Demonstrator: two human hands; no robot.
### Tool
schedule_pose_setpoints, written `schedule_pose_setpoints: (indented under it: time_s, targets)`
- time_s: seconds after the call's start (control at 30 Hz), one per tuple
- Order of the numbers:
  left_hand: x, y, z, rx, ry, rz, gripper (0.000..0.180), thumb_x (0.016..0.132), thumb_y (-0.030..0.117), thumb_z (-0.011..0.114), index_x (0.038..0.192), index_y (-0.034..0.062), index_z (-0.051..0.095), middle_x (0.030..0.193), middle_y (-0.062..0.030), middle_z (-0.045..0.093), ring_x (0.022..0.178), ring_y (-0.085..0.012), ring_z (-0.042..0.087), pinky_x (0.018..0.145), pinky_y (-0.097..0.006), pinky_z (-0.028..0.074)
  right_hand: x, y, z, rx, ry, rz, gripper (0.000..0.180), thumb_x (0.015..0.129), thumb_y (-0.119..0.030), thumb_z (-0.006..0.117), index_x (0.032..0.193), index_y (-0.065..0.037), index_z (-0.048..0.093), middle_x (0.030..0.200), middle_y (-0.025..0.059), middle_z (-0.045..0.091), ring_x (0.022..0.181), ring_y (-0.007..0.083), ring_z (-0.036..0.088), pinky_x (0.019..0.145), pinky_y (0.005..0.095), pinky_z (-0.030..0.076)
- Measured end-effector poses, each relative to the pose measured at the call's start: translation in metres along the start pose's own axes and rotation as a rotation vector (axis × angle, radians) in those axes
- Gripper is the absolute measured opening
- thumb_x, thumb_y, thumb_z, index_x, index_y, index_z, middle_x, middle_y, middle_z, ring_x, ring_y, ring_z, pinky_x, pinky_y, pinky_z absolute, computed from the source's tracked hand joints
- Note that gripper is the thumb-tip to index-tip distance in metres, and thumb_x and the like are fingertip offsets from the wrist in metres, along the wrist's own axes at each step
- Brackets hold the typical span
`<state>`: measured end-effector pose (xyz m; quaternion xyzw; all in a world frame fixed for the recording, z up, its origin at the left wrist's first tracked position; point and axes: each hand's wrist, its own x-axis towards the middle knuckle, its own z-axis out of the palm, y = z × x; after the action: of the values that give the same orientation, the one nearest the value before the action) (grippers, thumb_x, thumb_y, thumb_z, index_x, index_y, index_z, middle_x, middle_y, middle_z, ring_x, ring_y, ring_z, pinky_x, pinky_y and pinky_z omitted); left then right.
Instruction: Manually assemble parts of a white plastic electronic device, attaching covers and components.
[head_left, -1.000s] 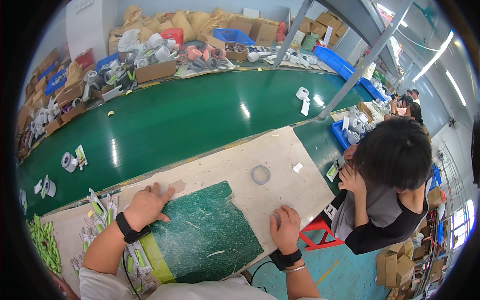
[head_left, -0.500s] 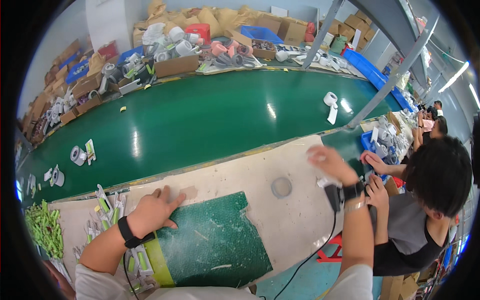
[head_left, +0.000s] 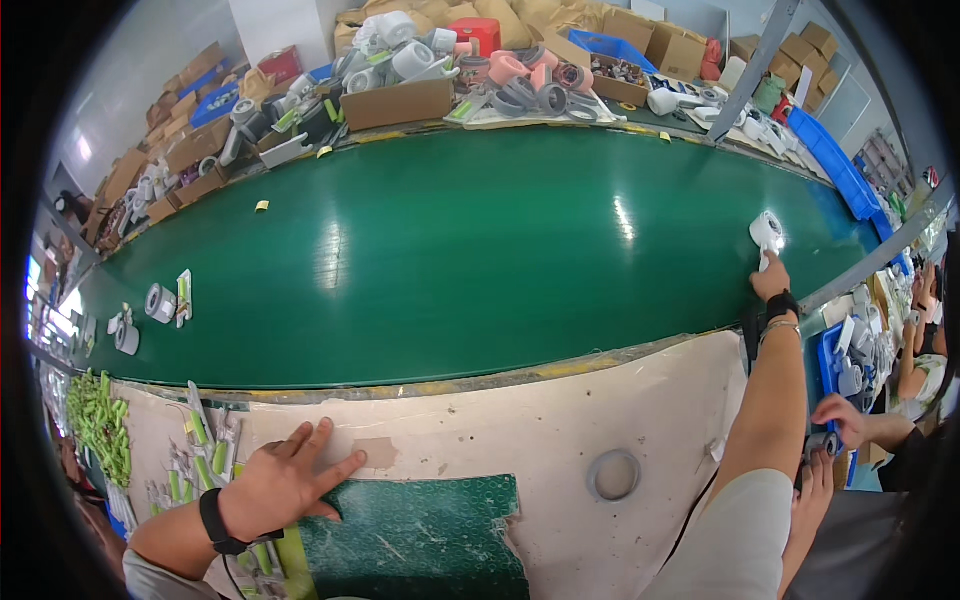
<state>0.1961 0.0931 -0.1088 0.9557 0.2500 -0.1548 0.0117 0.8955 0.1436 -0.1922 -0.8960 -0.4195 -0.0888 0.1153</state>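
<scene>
At the far right of the green belt, my right hand (head_left: 771, 279) has its fingers closed round the lower end of the handle of a white handheld fan (head_left: 767, 230). The fan's round head points away from me, and my fingers partly hide the handle. My left hand (head_left: 285, 482) rests on the beige bench covering (head_left: 450, 425) with its fingers spread and nothing in it. Beside it lies a scratched green mat (head_left: 410, 535). A grey ring (head_left: 613, 476) lies flat on the bench between my arms.
Green cylindrical cells (head_left: 98, 425) and open handle parts (head_left: 205, 450) lie left of my left hand. White housings (head_left: 160, 303) sit on the belt's left. Boxes of parts (head_left: 400, 103) line its far edge. A co-worker's hands (head_left: 835, 440) hold a part at right, beside a metal post (head_left: 850, 275).
My right hand has moved from above the bench out over the belt to the white fan's handle. My left hand stays on the bench. The view has shifted to the right.
</scene>
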Motion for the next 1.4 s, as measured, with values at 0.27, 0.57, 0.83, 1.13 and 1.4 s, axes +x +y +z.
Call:
schedule_pose_setpoints:
  time_s: [0.27, 0.57, 0.83, 1.13, 1.4]
  targets:
    - [-0.004, 0.000, 0.002, -0.001, 0.069, 0.039, 0.078, 0.060, 0.046, 0.067, 0.128, 0.0184, 0.043, 0.118, -0.0313, 0.044, 0.099, -0.0406, 0.055, 0.073, -0.037, 0.051, -0.069, -0.082, -0.105, 1.548, -0.341, 0.297, 0.030, 0.087, -0.009, 0.047, 0.113, 0.006, 0.046, 0.095, 0.0168, 0.058, 0.076, 0.0238, 0.062, 0.063, 0.0247, 0.056]
    - [-0.003, 0.022, -0.006, -1.406, 0.263, 0.139, 0.082, 0.079, 0.054, 0.055, 0.136, 0.0041, 0.023, 0.130, -0.0183, 0.041, 0.110, -0.0350, 0.049, 0.092, -0.040, 0.041, -0.307, -0.212, -0.255, 1.790, -0.735, -0.155, 0.041, 0.090, -0.010, 0.043, 0.125, 0.010, 0.035, 0.119, 0.0234, 0.048, 0.097, 0.0295, 0.058, 0.083, 0.0327, 0.051]
    - [-0.022, 0.083, 0.003, -2.671, 0.377, 0.049, 0.055, 0.089, 0.054, 0.036, 0.120, 0.0102, 0.046, 0.099, -0.0104, 0.059, 0.083, -0.0202, 0.060, 0.071, -0.033, 0.050, -0.510, -0.258, -0.212, 1.692, -1.112, -0.326, 0.046, 0.087, 0.001, 0.044, 0.131, 0.001, 0.031, 0.121, 0.0109, 0.046, 0.102, 0.0215, 0.055, 0.089, 0.0323, 0.042]
    - [-0.082, 0.056, 0.024, -2.574, 0.556, 0.173, 0.066, 0.085, 0.057, 0.038, 0.121, 0.0017, 0.041, 0.104, -0.0194, 0.056, 0.076, -0.0216, 0.062, 0.059, -0.031, 0.055, -0.429, -0.176, -0.150, 0.672, -0.336, -0.270, 0.036, 0.078, -0.013, 0.063, 0.111, -0.002, 0.054, 0.112, 0.0172, 0.053, 0.098, 0.0265, 0.053, 0.082, 0.0360, 0.045]
    - [-0.075, 0.084, 0.027, -2.681, 0.440, 0.014, 0.073, 0.083, 0.067, 0.028, 0.121, 0.0069, 0.044, 0.097, -0.0202, 0.057, 0.058, -0.0181, 0.057, 0.044, -0.025, 0.049, -0.372, -0.159, -0.107, 0.194, -0.202, -0.574, 0.052, 0.071, -0.023, 0.069, 0.116, -0.004, 0.049, 0.104, 0.0176, 0.052, 0.089, 0.0357, 0.053, 0.079, 0.0399, 0.044]
